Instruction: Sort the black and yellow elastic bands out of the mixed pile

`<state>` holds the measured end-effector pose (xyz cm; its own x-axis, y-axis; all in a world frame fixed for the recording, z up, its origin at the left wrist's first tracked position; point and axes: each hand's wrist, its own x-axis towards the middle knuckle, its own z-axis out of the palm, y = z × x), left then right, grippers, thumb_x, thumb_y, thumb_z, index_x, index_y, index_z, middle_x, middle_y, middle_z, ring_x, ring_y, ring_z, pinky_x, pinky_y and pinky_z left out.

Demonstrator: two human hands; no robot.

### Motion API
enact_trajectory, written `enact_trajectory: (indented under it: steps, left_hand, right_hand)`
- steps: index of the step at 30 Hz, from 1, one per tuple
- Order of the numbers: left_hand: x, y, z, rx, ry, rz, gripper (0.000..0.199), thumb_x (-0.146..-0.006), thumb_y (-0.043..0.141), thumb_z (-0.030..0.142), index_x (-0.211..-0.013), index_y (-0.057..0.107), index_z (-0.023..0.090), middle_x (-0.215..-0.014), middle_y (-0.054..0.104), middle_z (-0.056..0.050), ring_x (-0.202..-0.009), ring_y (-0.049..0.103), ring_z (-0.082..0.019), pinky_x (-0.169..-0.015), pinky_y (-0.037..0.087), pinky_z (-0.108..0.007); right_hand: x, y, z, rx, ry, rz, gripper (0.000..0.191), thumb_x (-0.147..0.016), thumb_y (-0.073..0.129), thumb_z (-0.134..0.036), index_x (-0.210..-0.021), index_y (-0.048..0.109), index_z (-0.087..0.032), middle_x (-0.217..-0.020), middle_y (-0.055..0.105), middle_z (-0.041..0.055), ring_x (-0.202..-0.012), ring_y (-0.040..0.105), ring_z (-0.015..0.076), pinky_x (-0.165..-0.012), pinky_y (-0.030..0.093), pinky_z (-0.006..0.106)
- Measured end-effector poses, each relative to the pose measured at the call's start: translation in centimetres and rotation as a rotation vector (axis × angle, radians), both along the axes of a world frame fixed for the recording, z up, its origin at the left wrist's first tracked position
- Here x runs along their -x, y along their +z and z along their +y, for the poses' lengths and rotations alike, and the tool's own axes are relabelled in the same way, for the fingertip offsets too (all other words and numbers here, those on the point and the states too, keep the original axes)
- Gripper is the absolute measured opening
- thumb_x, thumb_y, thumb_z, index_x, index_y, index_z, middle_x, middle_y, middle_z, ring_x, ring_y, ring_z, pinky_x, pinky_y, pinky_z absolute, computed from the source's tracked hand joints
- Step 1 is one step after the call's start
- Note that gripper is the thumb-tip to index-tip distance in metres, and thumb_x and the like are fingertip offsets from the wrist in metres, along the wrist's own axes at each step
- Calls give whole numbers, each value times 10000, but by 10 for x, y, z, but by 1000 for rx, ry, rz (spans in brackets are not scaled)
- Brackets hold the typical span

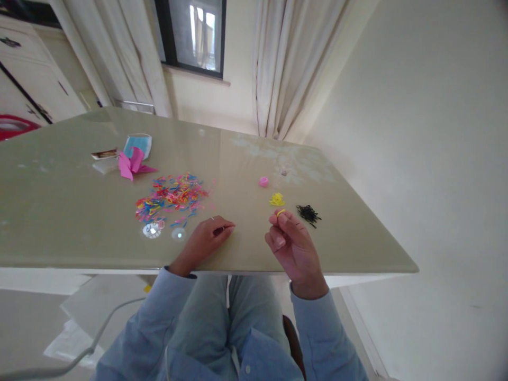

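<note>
My right hand [296,246] is raised over the table's front part, with thumb and fingers pinching a small yellow rubber band [281,212]. Just beyond it lies a little pile of yellow rubber bands [277,199]. To its right is a heap of thin black bands [308,214]. My left hand [208,238] rests on the tabletop near the front edge, fingers curled and tips pressed together; whether anything is between them is too small to tell. A wide, loose spread of mixed pink, orange, blue and red rubber bands [174,194] lies to the left of that hand.
A pink round piece [264,181] stands behind the yellow pile. At the back left lie a pink folded-paper shape [135,164], a blue face mask [138,144] and a small printed card [105,154]. The glossy table [238,159] has its front edge close to my lap.
</note>
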<state>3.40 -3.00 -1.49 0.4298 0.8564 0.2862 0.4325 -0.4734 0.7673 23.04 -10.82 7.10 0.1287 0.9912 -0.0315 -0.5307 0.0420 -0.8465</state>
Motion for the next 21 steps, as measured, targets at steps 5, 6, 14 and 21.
enact_trajectory:
  steps: [5, 6, 14, 21]
  left_hand:
    - [0, 3, -1, -2, 8, -15, 258, -893, 537, 352, -904, 741, 194, -870, 736, -49, -811, 655, -181, -758, 485, -295]
    - [0, 3, -1, -3, 11, -17, 257, -891, 539, 350, -902, 741, 193, -868, 736, -49, -812, 657, -182, -761, 486, -296]
    - [-1, 2, -1, 16, 18, -15, 264, -886, 542, 356, -900, 741, 183, -853, 731, -52, -798, 653, -183, -750, 481, -299]
    - [1, 2, 0, 5, 14, -17, 256, -901, 540, 350, -909, 736, 185, -864, 730, -46, -814, 652, -178, -759, 476, -296]
  right_hand:
    - [-25, -17, -1, 48, -128, -94, 199, -695, 805, -308, -859, 718, -238, -834, 746, 2, -455, 463, 55, -428, 383, 214]
    - [-31, -20, -1, 58, -165, -105, 215, -671, 820, -298, -850, 721, -229, -831, 748, 8, -459, 472, 54, -428, 388, 212]
    - [-79, -38, 36, 67, -400, -486, 340, -604, 847, -351, -852, 715, -159, -768, 754, 49, -503, 599, 96, -441, 404, 208]
    - [-105, -52, 93, 63, -346, -968, 280, -663, 733, -360, -827, 718, -135, -751, 752, 79, -570, 669, 167, -527, 473, 258]
